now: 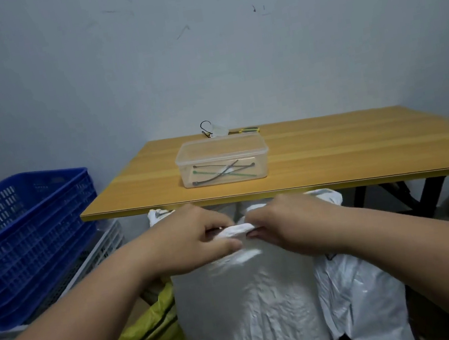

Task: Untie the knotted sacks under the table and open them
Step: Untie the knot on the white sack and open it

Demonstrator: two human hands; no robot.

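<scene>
1. The left hand (pixel 198 237) and the right hand (pixel 282 226) both pinch the twisted neck (pixel 237 230) of the white sack (pixel 254 312), which lies between them.
2. The sack stands before the table (pixel 332 152) edge, full and wrinkled, its neck bunched.

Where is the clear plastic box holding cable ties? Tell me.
The clear plastic box sits centrally on the yellow wooden table, behind and above both hands, in front of a small white tag.
</scene>
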